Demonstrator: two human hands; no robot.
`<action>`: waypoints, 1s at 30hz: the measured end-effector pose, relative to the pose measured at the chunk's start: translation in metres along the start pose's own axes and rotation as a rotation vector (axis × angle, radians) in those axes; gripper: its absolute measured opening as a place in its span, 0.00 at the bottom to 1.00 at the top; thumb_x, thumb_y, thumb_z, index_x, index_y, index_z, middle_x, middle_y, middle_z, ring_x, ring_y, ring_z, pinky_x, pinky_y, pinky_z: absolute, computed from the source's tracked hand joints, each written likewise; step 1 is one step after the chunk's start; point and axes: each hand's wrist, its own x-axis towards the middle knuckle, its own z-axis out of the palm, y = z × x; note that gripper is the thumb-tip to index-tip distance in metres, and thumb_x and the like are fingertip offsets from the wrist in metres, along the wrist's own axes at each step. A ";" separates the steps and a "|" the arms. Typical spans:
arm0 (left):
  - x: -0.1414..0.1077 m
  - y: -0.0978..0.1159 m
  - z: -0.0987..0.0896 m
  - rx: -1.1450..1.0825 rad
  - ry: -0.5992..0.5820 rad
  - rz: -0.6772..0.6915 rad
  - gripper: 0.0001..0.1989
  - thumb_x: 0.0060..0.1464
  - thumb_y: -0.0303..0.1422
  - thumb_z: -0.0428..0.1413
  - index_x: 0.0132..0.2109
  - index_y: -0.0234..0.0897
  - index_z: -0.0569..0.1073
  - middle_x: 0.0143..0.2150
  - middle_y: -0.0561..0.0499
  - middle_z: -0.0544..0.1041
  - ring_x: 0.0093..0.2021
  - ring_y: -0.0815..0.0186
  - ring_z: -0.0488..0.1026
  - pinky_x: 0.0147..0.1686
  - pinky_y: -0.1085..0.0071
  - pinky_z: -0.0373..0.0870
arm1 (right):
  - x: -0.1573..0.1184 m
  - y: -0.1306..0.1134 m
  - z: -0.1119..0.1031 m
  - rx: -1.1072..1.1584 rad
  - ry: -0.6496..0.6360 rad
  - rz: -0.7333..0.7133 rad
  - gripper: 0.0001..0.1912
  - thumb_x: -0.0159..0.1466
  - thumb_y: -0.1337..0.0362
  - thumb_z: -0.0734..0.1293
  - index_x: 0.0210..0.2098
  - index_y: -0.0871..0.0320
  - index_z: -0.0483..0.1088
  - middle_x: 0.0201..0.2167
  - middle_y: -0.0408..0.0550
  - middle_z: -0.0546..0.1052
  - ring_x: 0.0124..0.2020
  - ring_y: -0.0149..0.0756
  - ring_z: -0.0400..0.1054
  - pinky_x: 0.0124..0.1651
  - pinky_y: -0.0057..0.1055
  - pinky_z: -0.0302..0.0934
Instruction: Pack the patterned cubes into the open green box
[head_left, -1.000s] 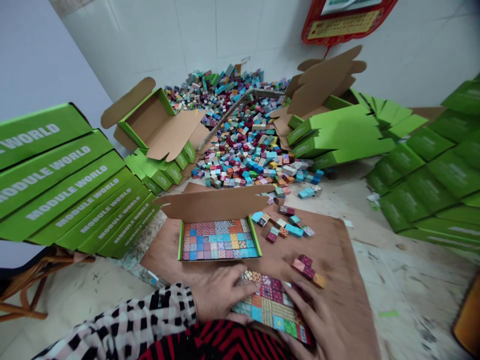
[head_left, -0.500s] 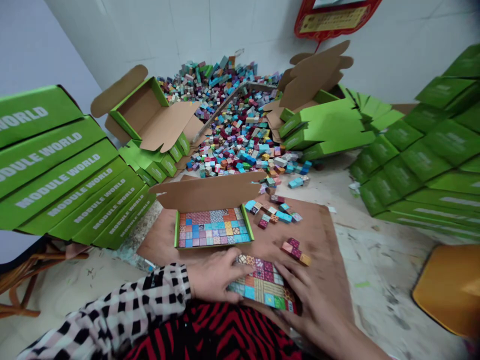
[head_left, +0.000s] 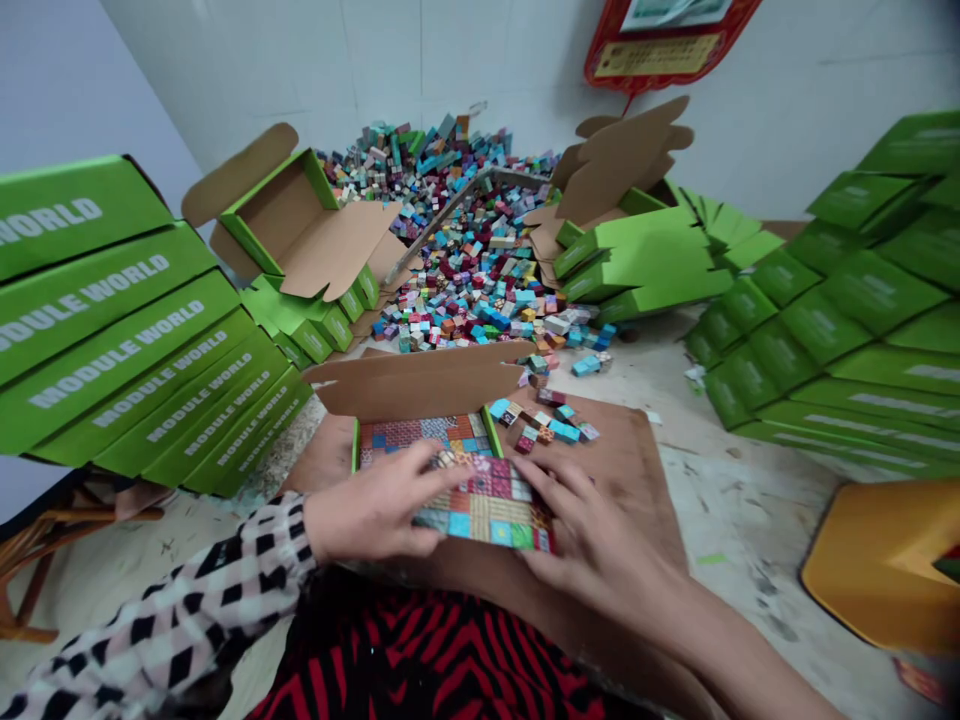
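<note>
A block of small patterned cubes (head_left: 487,505) is gripped at its two ends between my hands, over the front edge of an open green box (head_left: 492,436). My left hand (head_left: 382,500) holds the left end, thumb below and fingers on top. My right hand (head_left: 592,515) is wrapped round the right end. Inside the box lies a layer of patterned cubes (head_left: 405,432), its lower part hidden by the block and my left hand. The brown lid (head_left: 420,380) stands up behind. Loose cubes (head_left: 544,420) are right of the box on a cardboard sheet (head_left: 637,490).
A big heap of cubes (head_left: 480,260) lies against the wall. Open boxes stand at its left (head_left: 281,220) and right (head_left: 645,250). Stacked green boxes rise at the far left (head_left: 120,330) and right (head_left: 847,330). A yellow stool (head_left: 885,570) is at the lower right.
Both hands have moved up and left with the block, from in front of the box to over its front part. The small group of cubes right of the block is now hidden.
</note>
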 end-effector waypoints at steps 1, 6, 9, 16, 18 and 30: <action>-0.004 -0.008 -0.004 0.015 0.023 -0.022 0.36 0.53 0.34 0.57 0.66 0.44 0.52 0.62 0.40 0.55 0.59 0.52 0.63 0.56 0.54 0.65 | 0.016 -0.004 -0.001 0.019 -0.018 -0.029 0.36 0.59 0.62 0.63 0.66 0.58 0.51 0.63 0.59 0.55 0.62 0.50 0.54 0.61 0.46 0.56; -0.018 -0.050 -0.010 0.087 0.074 -0.182 0.36 0.50 0.32 0.57 0.65 0.44 0.55 0.62 0.42 0.58 0.59 0.53 0.62 0.57 0.54 0.62 | 0.088 -0.011 0.009 0.065 -0.068 -0.169 0.38 0.54 0.65 0.67 0.62 0.65 0.56 0.57 0.61 0.61 0.57 0.48 0.59 0.59 0.45 0.57; -0.020 -0.063 -0.008 0.105 0.043 -0.247 0.36 0.49 0.31 0.56 0.65 0.43 0.56 0.61 0.42 0.59 0.58 0.53 0.62 0.57 0.55 0.62 | 0.110 -0.008 0.020 0.082 -0.102 -0.200 0.38 0.53 0.64 0.69 0.61 0.68 0.58 0.55 0.61 0.62 0.54 0.46 0.61 0.57 0.41 0.59; -0.014 -0.064 -0.001 0.284 -0.101 -0.277 0.33 0.52 0.34 0.55 0.65 0.38 0.57 0.59 0.39 0.62 0.55 0.49 0.65 0.55 0.50 0.61 | 0.122 0.000 0.033 0.080 -0.221 -0.145 0.39 0.51 0.65 0.70 0.60 0.67 0.60 0.56 0.63 0.62 0.55 0.49 0.61 0.59 0.43 0.58; -0.014 -0.063 0.002 0.346 -0.108 -0.259 0.32 0.53 0.35 0.54 0.64 0.37 0.58 0.58 0.37 0.64 0.54 0.48 0.66 0.54 0.49 0.60 | 0.123 0.000 0.033 0.076 -0.239 -0.134 0.39 0.52 0.64 0.70 0.61 0.66 0.59 0.58 0.64 0.61 0.57 0.50 0.60 0.60 0.44 0.57; -0.029 -0.053 0.011 0.542 0.058 -0.247 0.21 0.60 0.40 0.51 0.59 0.41 0.67 0.62 0.38 0.64 0.55 0.49 0.66 0.52 0.51 0.60 | 0.112 -0.020 0.006 -0.289 -0.248 -0.124 0.33 0.58 0.61 0.70 0.61 0.63 0.62 0.54 0.63 0.66 0.52 0.50 0.65 0.53 0.44 0.61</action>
